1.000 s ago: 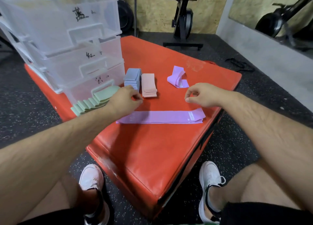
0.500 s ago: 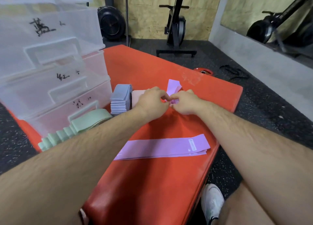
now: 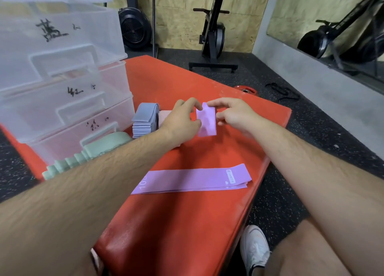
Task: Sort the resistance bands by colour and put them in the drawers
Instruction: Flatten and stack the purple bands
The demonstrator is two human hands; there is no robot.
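Observation:
A folded purple band is held up over the red mat, pinched on its left edge by my left hand and on its right edge by my right hand. Another purple band lies flat and stretched out nearer to me. A stack of blue bands and a pink stack, mostly hidden by my left hand, sit beside the clear plastic drawers. A row of green bands lies in front of the lowest drawer.
The drawer unit stands on the mat's left side with handwritten labels. Beyond the mat are a black exercise machine, a fan, a red weight plate and a black strap on the dark floor. My white shoe is by the mat's edge.
Both hands left the flat purple band, reached forward to the crumpled purple band farther back, and now hold it up folded between them. The view has moved closer.

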